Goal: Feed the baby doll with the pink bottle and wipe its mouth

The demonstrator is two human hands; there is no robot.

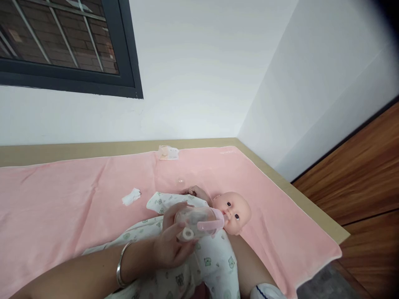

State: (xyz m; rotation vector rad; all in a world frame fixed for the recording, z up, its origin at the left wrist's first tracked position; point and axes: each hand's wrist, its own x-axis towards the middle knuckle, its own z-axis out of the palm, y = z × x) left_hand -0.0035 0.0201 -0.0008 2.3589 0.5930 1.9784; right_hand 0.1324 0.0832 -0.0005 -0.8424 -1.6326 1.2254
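A baby doll [232, 211] in a white printed sleepsuit lies on its back on a pink towel [62, 195], head to the right. My left hand [171, 245], with a metal bangle on the wrist, is closed round a clear feeding bottle [196, 222] with a pink collar. The bottle's teat is at the doll's mouth. My right forearm [249, 261] runs under the doll's neck, and that hand's fingers are hidden behind the doll. A small hand [198, 192] shows beside the doll's shoulder; I cannot tell whose it is.
The towel covers a beige tabletop [311, 207] set in a corner of white walls. On the towel lie a crumpled white wipe [131, 196], a small clear cap [180, 181] and a clear packet [168, 153]. A dark-framed window [62, 41] is at upper left, and wooden panelling [358, 174] at right.
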